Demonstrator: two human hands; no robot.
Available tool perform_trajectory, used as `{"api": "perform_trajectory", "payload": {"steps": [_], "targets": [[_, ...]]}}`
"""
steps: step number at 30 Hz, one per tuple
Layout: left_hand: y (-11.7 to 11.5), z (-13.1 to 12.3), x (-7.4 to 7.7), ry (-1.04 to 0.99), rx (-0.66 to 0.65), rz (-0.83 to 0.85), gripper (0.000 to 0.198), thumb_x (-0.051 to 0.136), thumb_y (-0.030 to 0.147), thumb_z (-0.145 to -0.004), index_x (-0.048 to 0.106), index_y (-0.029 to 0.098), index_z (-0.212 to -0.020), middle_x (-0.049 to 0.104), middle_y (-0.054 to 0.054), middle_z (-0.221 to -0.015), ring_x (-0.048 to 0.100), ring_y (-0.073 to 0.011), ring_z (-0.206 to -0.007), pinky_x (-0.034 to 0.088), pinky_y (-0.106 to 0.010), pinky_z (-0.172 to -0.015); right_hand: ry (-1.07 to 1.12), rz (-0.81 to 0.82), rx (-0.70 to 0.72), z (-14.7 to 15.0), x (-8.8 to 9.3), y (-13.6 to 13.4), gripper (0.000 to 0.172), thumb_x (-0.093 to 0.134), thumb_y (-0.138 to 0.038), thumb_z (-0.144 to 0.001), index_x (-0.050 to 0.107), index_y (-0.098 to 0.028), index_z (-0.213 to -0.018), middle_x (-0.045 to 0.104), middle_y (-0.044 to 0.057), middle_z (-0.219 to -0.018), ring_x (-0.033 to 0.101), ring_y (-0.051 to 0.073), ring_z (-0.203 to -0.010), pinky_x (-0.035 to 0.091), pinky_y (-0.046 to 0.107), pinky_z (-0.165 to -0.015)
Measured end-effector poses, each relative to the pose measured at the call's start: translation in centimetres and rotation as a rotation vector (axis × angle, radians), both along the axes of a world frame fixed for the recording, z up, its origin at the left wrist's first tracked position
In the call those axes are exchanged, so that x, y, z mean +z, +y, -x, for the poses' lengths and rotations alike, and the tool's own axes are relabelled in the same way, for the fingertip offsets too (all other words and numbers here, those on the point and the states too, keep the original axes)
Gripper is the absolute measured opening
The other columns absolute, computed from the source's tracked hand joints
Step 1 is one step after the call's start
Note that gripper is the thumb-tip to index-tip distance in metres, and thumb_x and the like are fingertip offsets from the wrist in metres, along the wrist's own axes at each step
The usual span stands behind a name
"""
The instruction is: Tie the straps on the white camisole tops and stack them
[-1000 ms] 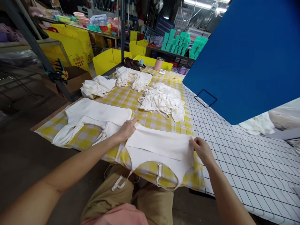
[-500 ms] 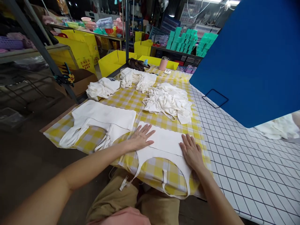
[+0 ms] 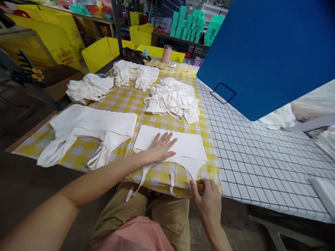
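A white strappy top lies flat near the table's front edge, its shoulder straps pointing towards me. My left hand rests flat on the middle of its band, fingers spread. At the lower right corner, my right hand has its thumb and fingers closed around the right strap; the fingertips are partly hidden. A loose strap end with a slider hangs between the two sides. To the left, a stack of white tops lies spread with straps downward, apart from my hands.
A crumpled heap of white tops lies further back, with folded piles behind it. A pink cup stands at the far end. A blue board juts in over a white grid-patterned surface at right.
My right hand has left the band's right end and come down towards me onto the strap. My left hand has shifted towards the band's middle. The view has tilted down and turned right.
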State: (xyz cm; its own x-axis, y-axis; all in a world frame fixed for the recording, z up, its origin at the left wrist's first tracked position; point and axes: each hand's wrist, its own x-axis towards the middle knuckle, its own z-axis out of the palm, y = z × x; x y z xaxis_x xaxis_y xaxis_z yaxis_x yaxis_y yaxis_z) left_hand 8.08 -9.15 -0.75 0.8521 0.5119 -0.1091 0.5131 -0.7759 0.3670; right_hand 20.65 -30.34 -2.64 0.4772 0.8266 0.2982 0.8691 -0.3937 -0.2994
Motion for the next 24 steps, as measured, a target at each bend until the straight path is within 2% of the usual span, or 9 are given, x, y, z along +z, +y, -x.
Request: {"api": "perform_trajectory", "payload": {"steps": [6,8,11,14,16,18,20,22,24], "targets": [[-3.3,-5.2,-0.4,-0.078,-0.231,0.066,0.055,0.035,0.037,-0.09,0.02,0.02,-0.141,0.011,-0.009,-0.151,0.008,-0.0228,-0.138,0.008,-0.043,-0.111,0.129,0.024,-0.087,0.3,-0.9,-1.2,0.034,0.035,-0.048,-0.086,0.051,-0.021,-0.074,0.053,0.008,-0.076,0.051,0.023,-0.072,0.038,0.033,-0.063],[-4.3,-6.0,-1.1,-0.062,-0.264,0.107,0.059,0.034,0.042,-0.09,0.018,0.018,-0.142,0.008,-0.012,-0.15,0.005,-0.0243,-0.138,0.008,-0.045,-0.11,0.219,0.0,-0.095,0.3,-0.8,-1.4,0.031,0.038,-0.045,-0.085,0.051,-0.021,-0.072,0.052,0.007,-0.075,0.05,0.023,-0.072,0.039,0.035,-0.065],[-5.2,-6.5,-2.2,-0.041,-0.274,0.094,0.075,0.039,0.058,-0.083,0.017,0.018,-0.142,0.0,-0.015,-0.15,-0.006,-0.0299,-0.137,0.0,-0.054,-0.108,0.389,-0.087,-0.142,1.0,-0.4,-1.8,0.026,0.043,-0.044,-0.081,0.049,-0.022,-0.069,0.049,0.005,-0.074,0.049,0.022,-0.072,0.04,0.034,-0.067],[-5.4,-6.5,-2.6,-0.014,-0.289,0.068,0.09,0.041,0.07,-0.074,0.015,0.019,-0.143,-0.004,-0.015,-0.15,-0.011,-0.0328,-0.136,-0.006,-0.058,-0.105,0.678,-0.227,-0.279,2.5,-0.6,-2.7,0.024,0.05,-0.046,-0.079,0.046,-0.022,-0.076,0.051,0.002,-0.076,0.05,0.018,-0.071,0.042,0.031,-0.066],[-5.4,-6.5,-2.5,0.017,-0.299,0.07,0.094,0.041,0.073,-0.072,0.014,0.018,-0.143,-0.005,-0.015,-0.15,-0.012,-0.0339,-0.136,-0.007,-0.059,-0.104,0.926,-0.321,-0.384,3.8,-1.4,-3.1,0.03,0.056,-0.048,-0.074,0.046,-0.023,-0.085,0.055,0.003,-0.083,0.054,0.018,-0.077,0.044,0.03,-0.068],[-5.3,-6.5,-2.2,0.035,-0.303,0.067,0.096,0.041,0.073,-0.071,0.014,0.017,-0.143,-0.004,-0.015,-0.15,-0.011,-0.0347,-0.136,-0.007,-0.059,-0.104,1.151,-0.361,-0.494,4.8,-2.5,-3.2,0.039,0.062,-0.05,-0.068,0.046,-0.023,-0.091,0.059,0.004,-0.09,0.058,0.019,-0.083,0.046,0.029,-0.069],[-5.3,-6.5,-2.0,0.04,-0.297,0.062,0.095,0.041,0.073,-0.071,0.014,0.017,-0.143,-0.003,-0.015,-0.15,-0.01,-0.0347,-0.136,-0.007,-0.059,-0.104,1.345,-0.356,-0.599,5.4,-3.3,-2.9,0.044,0.067,-0.05,-0.061,0.047,-0.023,-0.089,0.061,0.004,-0.088,0.06,0.02,-0.081,0.046,0.029,-0.066],[-5.4,-6.5,-2.0,0.043,-0.29,0.064,0.094,0.042,0.072,-0.072,0.014,0.018,-0.143,-0.003,-0.014,-0.15,-0.01,-0.0344,-0.136,-0.007,-0.059,-0.104,1.537,-0.358,-0.612,5.6,-3.5,-2.6,0.043,0.071,-0.048,-0.055,0.05,-0.022,-0.081,0.061,0.001,-0.076,0.06,0.019,-0.074,0.046,0.029,-0.063],[-5.4,-6.6,-2.0,0.053,-0.291,0.067,0.094,0.042,0.072,-0.072,0.014,0.018,-0.144,-0.004,-0.014,-0.15,-0.01,-0.0344,-0.136,-0.007,-0.058,-0.104,1.659,-0.394,-0.532,5.4,-3.1,-2.7,0.037,0.074,-0.045,-0.053,0.053,-0.021,-0.072,0.055,-0.003,-0.061,0.058,0.017,-0.065,0.045,0.028,-0.064]]}}
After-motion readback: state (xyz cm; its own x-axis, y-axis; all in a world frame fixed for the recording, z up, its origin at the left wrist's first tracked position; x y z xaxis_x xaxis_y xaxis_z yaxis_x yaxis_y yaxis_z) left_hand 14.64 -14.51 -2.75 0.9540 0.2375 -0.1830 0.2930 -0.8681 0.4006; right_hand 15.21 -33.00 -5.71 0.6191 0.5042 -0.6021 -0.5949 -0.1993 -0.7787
